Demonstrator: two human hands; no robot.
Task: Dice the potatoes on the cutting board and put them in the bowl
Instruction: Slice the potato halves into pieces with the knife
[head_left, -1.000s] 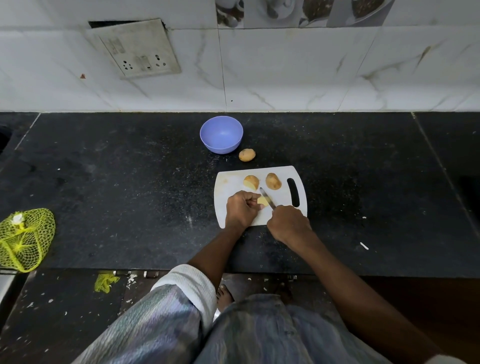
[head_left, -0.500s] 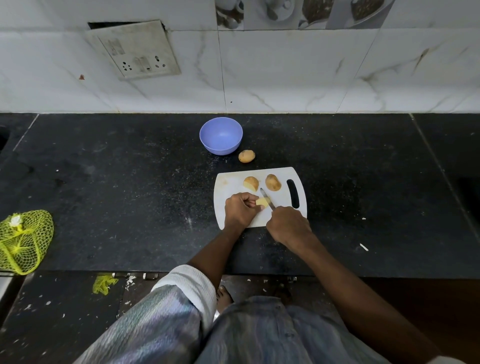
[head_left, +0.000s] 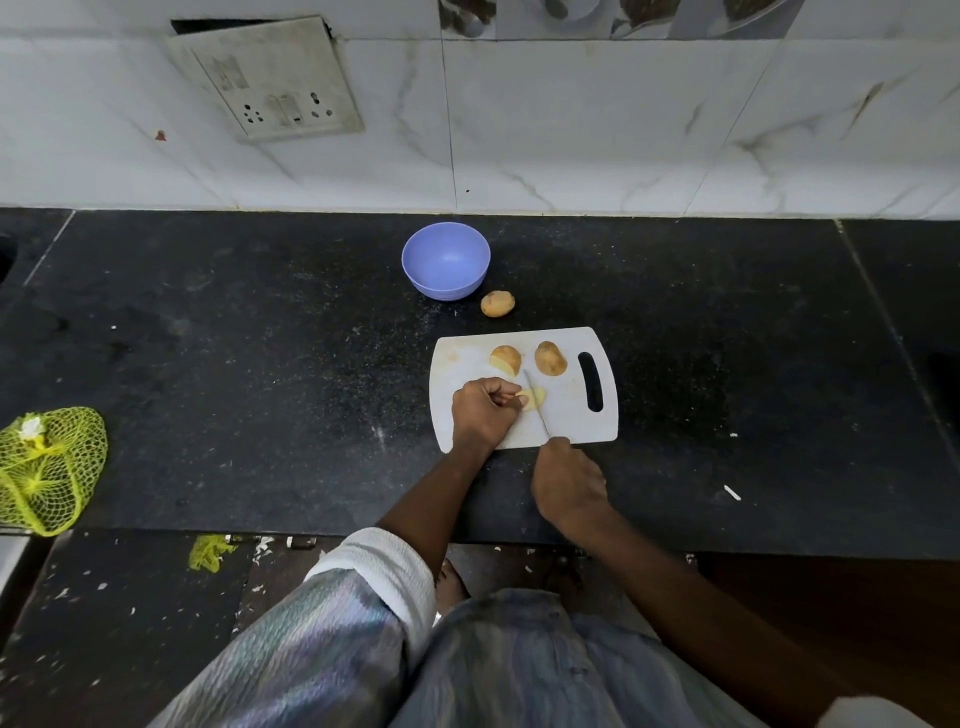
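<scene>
A person's left hand (head_left: 483, 413) pins a potato piece (head_left: 535, 399) on the cutting board (head_left: 571, 415) while the right hand (head_left: 569, 480) grips the knife (head_left: 535, 402), two chunks (head_left: 505, 359) and one whole potato (head_left: 497, 303) uncut, bowl (head_left: 445, 260) empty.

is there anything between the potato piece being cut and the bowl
Partly. Two potato pieces lie on the cutting board beyond the potato piece under the knife, and a whole potato sits on the counter beside the bowl. A lifted hand clears them.
</scene>
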